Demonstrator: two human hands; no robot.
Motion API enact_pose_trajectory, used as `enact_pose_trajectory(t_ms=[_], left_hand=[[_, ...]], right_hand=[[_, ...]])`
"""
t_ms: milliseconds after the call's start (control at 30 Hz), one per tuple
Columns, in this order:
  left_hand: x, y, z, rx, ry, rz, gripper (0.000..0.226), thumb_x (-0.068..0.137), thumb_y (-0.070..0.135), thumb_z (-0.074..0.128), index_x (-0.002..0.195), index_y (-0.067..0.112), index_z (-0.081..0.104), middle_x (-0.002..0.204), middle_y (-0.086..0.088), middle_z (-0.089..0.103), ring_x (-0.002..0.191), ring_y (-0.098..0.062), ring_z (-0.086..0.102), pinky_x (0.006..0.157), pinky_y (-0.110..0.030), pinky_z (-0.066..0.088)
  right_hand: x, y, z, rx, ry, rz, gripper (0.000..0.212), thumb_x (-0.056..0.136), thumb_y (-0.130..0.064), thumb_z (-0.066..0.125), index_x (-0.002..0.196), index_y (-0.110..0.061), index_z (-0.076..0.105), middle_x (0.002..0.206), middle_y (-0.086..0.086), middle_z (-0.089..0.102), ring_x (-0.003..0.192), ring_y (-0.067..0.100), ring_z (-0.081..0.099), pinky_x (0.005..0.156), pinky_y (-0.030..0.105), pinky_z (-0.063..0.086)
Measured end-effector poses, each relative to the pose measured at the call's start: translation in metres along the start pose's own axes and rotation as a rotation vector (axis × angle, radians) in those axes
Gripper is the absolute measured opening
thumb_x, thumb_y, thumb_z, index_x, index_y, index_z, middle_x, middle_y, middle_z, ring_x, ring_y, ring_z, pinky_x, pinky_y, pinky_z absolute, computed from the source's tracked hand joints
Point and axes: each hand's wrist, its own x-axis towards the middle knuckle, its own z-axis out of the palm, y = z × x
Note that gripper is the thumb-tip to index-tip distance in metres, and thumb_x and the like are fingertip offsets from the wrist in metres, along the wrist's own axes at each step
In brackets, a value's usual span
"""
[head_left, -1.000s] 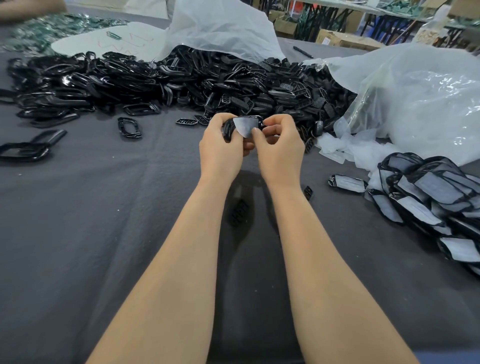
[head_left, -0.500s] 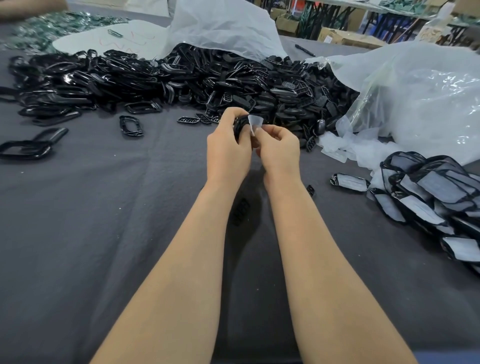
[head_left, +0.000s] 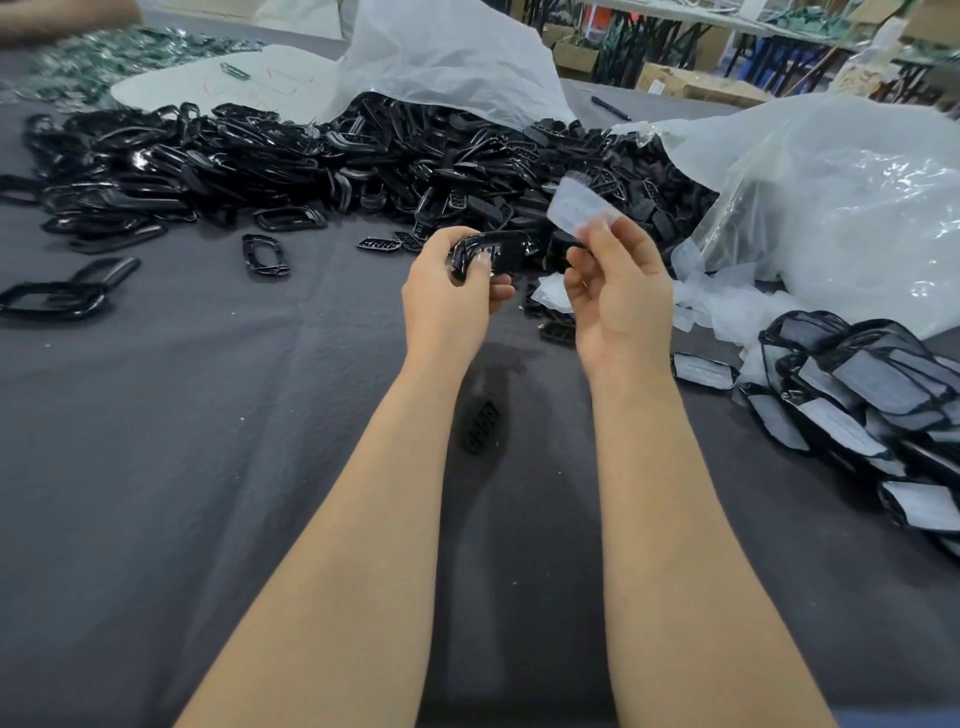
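My left hand grips the black part above the counter; my right hand pinches the film, seemingly clear of it. Static could make it cling instead of dropping, or the glossy part could slip.

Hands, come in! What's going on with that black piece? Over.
Left hand grips black part. Right hand pinches film, held apart from part. Small grille lies on cloth between forearms.
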Motion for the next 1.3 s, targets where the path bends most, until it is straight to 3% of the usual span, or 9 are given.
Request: enact_pose_trajectory(t_ms=[167, 267, 433, 600, 667, 867, 933, 1100, 1300], left_hand=[[0.003, -0.001, 0.0, 0.044, -0.012, 0.013, 0.02, 0.096, 0.006, 0.051, 0.109, 0.019, 0.058, 0.092, -0.01, 0.07, 0.071, -0.011, 0.071, 0.064, -0.021, 0.057], [0.002, -0.002, 0.0, 0.105, -0.036, 0.04, 0.019, 0.095, 0.011, 0.054, 0.111, 0.019, 0.062, 0.091, -0.008, 0.071, 0.081, -0.02, 0.07, 0.066, -0.024, 0.058], [0.0, -0.002, 0.002, 0.098, -0.061, 0.082, 0.014, 0.096, 0.014, 0.055, 0.105, 0.021, 0.064, 0.087, -0.001, 0.072, 0.075, -0.011, 0.07, 0.065, -0.022, 0.057], [0.002, -0.003, 0.0, 0.076, -0.053, 0.055, 0.018, 0.096, 0.009, 0.054, 0.11, 0.016, 0.061, 0.085, -0.003, 0.071, 0.069, -0.009, 0.069, 0.065, -0.023, 0.057], [0.003, -0.003, 0.0, 0.054, -0.055, 0.033, 0.019, 0.095, 0.007, 0.053, 0.108, 0.019, 0.06, 0.08, -0.003, 0.071, 0.067, -0.008, 0.069, 0.065, -0.023, 0.057], [0.004, -0.003, 0.0, 0.09, -0.098, 0.017, 0.024, 0.094, 0.008, 0.056, 0.117, 0.016, 0.061, 0.092, -0.01, 0.072, 0.07, -0.013, 0.07, 0.069, -0.027, 0.058], [0.004, -0.003, 0.001, 0.1, -0.091, 0.003, 0.027, 0.094, 0.008, 0.056, 0.12, 0.015, 0.06, 0.094, -0.012, 0.072, 0.075, -0.02, 0.071, 0.074, -0.033, 0.06], [0.004, -0.002, 0.001, 0.107, -0.088, 0.0, 0.029, 0.094, 0.009, 0.056, 0.123, 0.014, 0.059, 0.097, -0.012, 0.071, 0.075, -0.019, 0.072, 0.074, -0.032, 0.06], [0.004, -0.003, 0.001, 0.124, -0.085, 0.013, 0.027, 0.094, 0.007, 0.055, 0.119, 0.016, 0.061, 0.094, -0.013, 0.071, 0.075, -0.019, 0.072, 0.069, -0.027, 0.059]], right_hand=[[-0.007, 0.014, 0.009, -0.26, -0.188, -0.038, 0.013, 0.092, -0.002, 0.058, 0.085, -0.012, 0.062, 0.063, -0.003, 0.063, 0.058, 0.004, 0.059, 0.058, 0.018, 0.051], [-0.008, 0.022, 0.01, -0.467, -0.168, -0.145, 0.014, 0.091, -0.001, 0.058, 0.083, -0.013, 0.061, 0.066, -0.001, 0.065, 0.058, 0.007, 0.063, 0.059, 0.021, 0.054], [-0.005, 0.028, 0.007, -0.723, -0.086, -0.301, 0.01, 0.09, -0.007, 0.06, 0.085, -0.016, 0.063, 0.08, 0.002, 0.066, 0.074, 0.021, 0.066, 0.068, 0.031, 0.055], [0.002, 0.029, 0.004, -0.812, -0.106, -0.324, 0.01, 0.092, -0.01, 0.057, 0.088, -0.017, 0.062, 0.093, 0.006, 0.065, 0.084, 0.019, 0.059, 0.077, 0.027, 0.048], [0.004, 0.025, 0.001, -0.751, -0.155, -0.257, 0.014, 0.094, -0.01, 0.054, 0.086, -0.019, 0.06, 0.089, 0.002, 0.063, 0.078, 0.014, 0.055, 0.073, 0.027, 0.047], [0.004, 0.025, -0.002, -0.785, -0.144, -0.312, 0.021, 0.093, -0.009, 0.056, 0.08, -0.026, 0.058, 0.081, -0.005, 0.063, 0.082, 0.021, 0.062, 0.083, 0.044, 0.054], [0.002, 0.027, 0.001, -0.773, -0.116, -0.331, 0.022, 0.092, -0.008, 0.056, 0.079, -0.025, 0.056, 0.08, -0.003, 0.063, 0.082, 0.026, 0.064, 0.08, 0.04, 0.054], [-0.001, 0.031, 0.001, -0.775, -0.086, -0.389, 0.01, 0.092, -0.007, 0.057, 0.086, -0.015, 0.058, 0.079, -0.003, 0.062, 0.074, 0.013, 0.06, 0.065, 0.016, 0.047], [-0.001, 0.031, 0.0, -0.776, -0.081, -0.396, 0.008, 0.091, -0.006, 0.059, 0.09, -0.013, 0.055, 0.076, -0.007, 0.058, 0.061, -0.005, 0.055, 0.058, 0.007, 0.041]])
